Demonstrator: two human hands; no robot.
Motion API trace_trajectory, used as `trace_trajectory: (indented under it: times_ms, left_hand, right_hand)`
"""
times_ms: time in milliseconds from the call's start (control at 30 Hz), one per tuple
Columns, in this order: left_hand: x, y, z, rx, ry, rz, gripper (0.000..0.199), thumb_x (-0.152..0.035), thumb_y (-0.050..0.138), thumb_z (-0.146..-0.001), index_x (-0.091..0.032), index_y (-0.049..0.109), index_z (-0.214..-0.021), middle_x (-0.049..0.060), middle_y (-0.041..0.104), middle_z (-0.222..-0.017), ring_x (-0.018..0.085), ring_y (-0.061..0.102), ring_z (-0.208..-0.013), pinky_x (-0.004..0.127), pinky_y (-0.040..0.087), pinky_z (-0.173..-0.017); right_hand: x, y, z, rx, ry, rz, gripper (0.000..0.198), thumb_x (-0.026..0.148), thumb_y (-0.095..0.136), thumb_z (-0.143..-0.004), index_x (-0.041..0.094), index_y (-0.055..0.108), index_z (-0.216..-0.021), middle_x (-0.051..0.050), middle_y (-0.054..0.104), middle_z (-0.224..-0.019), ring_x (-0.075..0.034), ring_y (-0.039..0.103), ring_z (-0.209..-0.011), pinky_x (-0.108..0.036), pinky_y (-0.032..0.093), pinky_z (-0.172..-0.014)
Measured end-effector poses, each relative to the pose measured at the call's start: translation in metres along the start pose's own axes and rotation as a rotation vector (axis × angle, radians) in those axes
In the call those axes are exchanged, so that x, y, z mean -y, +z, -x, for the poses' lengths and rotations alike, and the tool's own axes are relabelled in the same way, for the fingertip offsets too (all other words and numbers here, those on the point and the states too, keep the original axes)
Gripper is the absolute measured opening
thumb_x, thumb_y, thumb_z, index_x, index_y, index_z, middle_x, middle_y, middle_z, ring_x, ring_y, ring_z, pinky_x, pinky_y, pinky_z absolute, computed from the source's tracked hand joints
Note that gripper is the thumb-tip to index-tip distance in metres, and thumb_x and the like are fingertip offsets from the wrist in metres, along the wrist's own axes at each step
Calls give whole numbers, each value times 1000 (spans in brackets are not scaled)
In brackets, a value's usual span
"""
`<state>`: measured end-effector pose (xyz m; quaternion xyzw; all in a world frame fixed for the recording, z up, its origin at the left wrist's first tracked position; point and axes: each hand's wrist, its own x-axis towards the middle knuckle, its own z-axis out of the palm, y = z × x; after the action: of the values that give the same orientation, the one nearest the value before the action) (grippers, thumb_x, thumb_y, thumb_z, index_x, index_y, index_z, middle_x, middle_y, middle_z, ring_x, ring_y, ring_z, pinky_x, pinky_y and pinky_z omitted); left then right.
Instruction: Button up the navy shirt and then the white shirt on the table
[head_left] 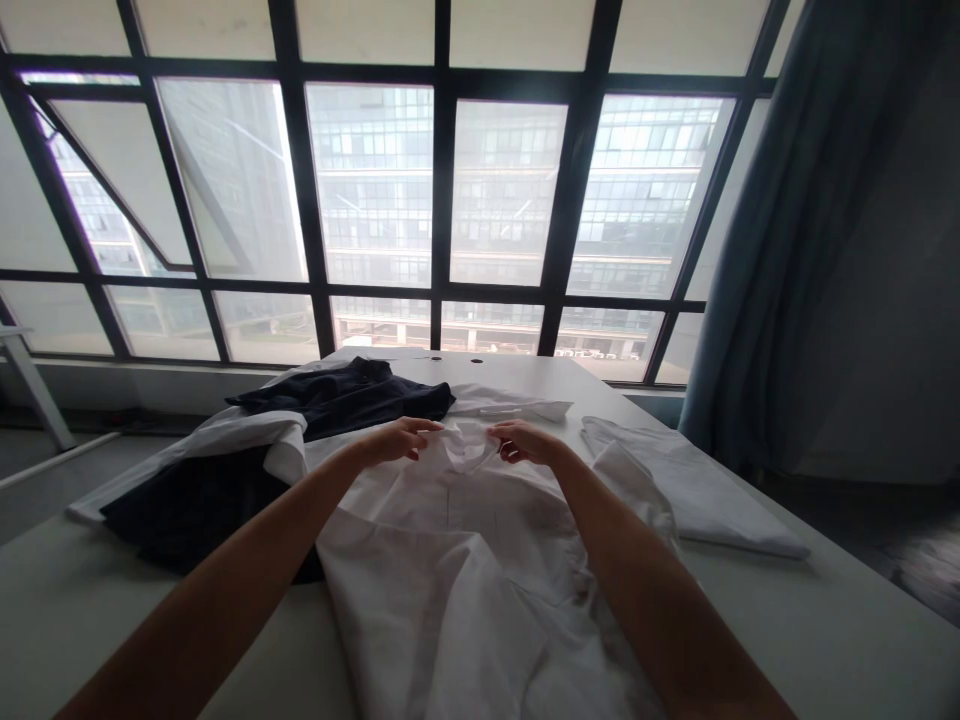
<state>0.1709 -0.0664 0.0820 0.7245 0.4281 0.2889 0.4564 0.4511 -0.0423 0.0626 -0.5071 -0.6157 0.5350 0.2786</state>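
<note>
A white shirt (465,560) lies spread on the table with its collar at the far end and its body running toward me. My left hand (397,440) pinches the left side of the collar between thumb and fingers. On the opposite side of the collar, my right hand (525,442) grips the fabric in the same way. Between both hands the collar is held slightly raised, its neck opening facing me. Creases run across the shirt's front, and one sleeve bunches beside my right forearm.
Dark garments (345,395) and white cloth (285,445) lie heaped on the left. A folded white garment (697,490) rests at the right on the white table (810,620). Behind stand large windows (502,190); a dark curtain (772,250) hangs at the right.
</note>
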Motion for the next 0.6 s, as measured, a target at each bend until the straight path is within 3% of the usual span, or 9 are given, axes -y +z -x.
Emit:
trace_trajectory:
  times_ms: [67,200,300,400,500,600]
  left_hand:
    - [-4,2,0,-6,10,-88,43,-42,74,-69,-13,75,-102,4,68,-80,15,60,-69,23,47,-59]
    - [0,-5,-5,-144,9,-339,38,-49,67,-77,-12,72,-84,1,62,-61,14,58,-56,22,44,-51]
    - [4,-13,-5,-266,-27,-625,29,-44,60,-85,-16,70,-86,0,63,-56,17,64,-58,23,47,-58]
    - [3,-7,-7,-366,-26,-853,24,-38,55,-91,-18,68,-92,2,65,-56,23,71,-72,30,50,-72]
    - [-1,16,-19,-403,13,-710,30,-33,45,-97,-14,63,-110,6,69,-62,24,73,-73,33,52,-75]
    - [2,39,-34,-363,86,-380,44,-30,35,-100,-9,43,-138,14,76,-94,22,74,-87,33,54,-82]
  right_hand:
    - [3,0,1,18,-52,-33,21,30,73,-79,13,63,-86,2,56,-63,-6,50,-51,-17,42,-50]
    - [4,-11,2,38,-62,25,17,15,77,-71,10,65,-83,4,56,-60,-5,48,-48,-16,40,-48]
    - [7,-17,7,-45,-12,271,12,13,71,-75,11,67,-86,0,62,-63,-9,57,-54,-20,47,-54]
    - [14,-6,10,-243,39,598,17,10,70,-74,11,69,-91,-10,70,-76,-20,68,-74,-29,53,-67]
    - [22,13,7,-543,-61,752,24,10,65,-78,11,67,-102,-18,70,-97,-30,67,-99,-34,50,-82]
    - [24,23,4,-775,-202,750,31,16,51,-89,11,60,-119,-18,71,-101,-27,67,-100,-31,48,-83]
